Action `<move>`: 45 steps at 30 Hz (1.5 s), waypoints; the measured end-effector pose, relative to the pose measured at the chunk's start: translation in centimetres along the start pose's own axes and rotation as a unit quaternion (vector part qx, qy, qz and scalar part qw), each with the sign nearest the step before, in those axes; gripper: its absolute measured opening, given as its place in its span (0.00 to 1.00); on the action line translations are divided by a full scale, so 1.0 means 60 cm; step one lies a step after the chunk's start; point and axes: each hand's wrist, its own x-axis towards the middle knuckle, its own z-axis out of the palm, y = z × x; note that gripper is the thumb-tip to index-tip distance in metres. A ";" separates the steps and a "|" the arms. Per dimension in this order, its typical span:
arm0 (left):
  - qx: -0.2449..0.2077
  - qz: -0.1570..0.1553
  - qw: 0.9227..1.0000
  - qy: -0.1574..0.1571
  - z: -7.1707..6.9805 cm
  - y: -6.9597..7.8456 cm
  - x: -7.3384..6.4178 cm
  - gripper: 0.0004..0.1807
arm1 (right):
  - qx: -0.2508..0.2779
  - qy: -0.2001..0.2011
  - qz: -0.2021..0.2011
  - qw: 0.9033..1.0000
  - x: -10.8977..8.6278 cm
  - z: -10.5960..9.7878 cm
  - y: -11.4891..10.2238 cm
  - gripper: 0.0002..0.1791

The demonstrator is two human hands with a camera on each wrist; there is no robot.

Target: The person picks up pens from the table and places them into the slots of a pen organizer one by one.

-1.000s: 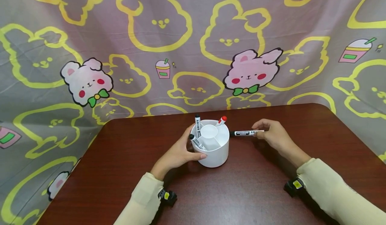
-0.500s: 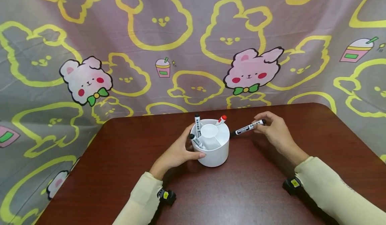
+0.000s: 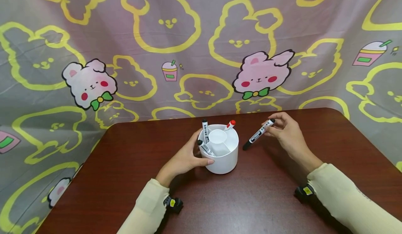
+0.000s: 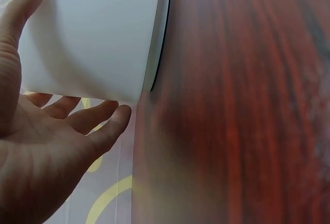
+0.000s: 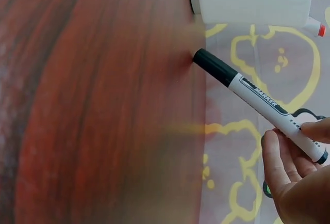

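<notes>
A round white pen holder (image 3: 221, 164) with compartments stands on the table. My left hand (image 3: 188, 157) grips its left side, thumb across the front and fingers round behind, as the left wrist view also shows. Two black-ended markers (image 3: 205, 131) lean in its left compartments, and a red-ended marker (image 3: 230, 125) leans at the back right. To the right of the holder, my right hand (image 3: 287, 134) pinches a white whiteboard marker (image 5: 268, 105) near its upper end. That marker slants with its black cap (image 5: 214, 66) pointing down toward the table, apart from the holder.
The dark brown wooden table (image 3: 125, 164) has its back edge close to a patterned curtain (image 3: 169, 52) with cartoon bears. Black wrist cameras (image 3: 173, 204) sit on both sleeves near the table surface.
The marker in my right hand has tilted from nearly level to a steep slant, its black cap dropping and its other end rising. My left hand and the pen holder stay put.
</notes>
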 end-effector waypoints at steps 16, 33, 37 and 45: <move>0.045 0.002 0.999 0.014 0.002 -0.002 0.003 0.63 | 0.013 -0.013 -0.049 0.999 -0.004 0.005 -0.023 0.12; 0.021 0.031 0.999 0.009 0.008 -0.006 0.012 0.66 | 0.085 -0.011 -0.137 0.987 -0.022 0.020 -0.101 0.14; 0.024 0.018 0.999 0.016 0.010 -0.004 0.011 0.70 | 0.086 -0.004 -0.151 0.985 -0.030 0.023 -0.119 0.15; 0.031 0.013 0.999 0.011 0.007 0.001 0.007 0.67 | 0.087 -0.002 -0.170 0.982 -0.044 0.026 -0.144 0.15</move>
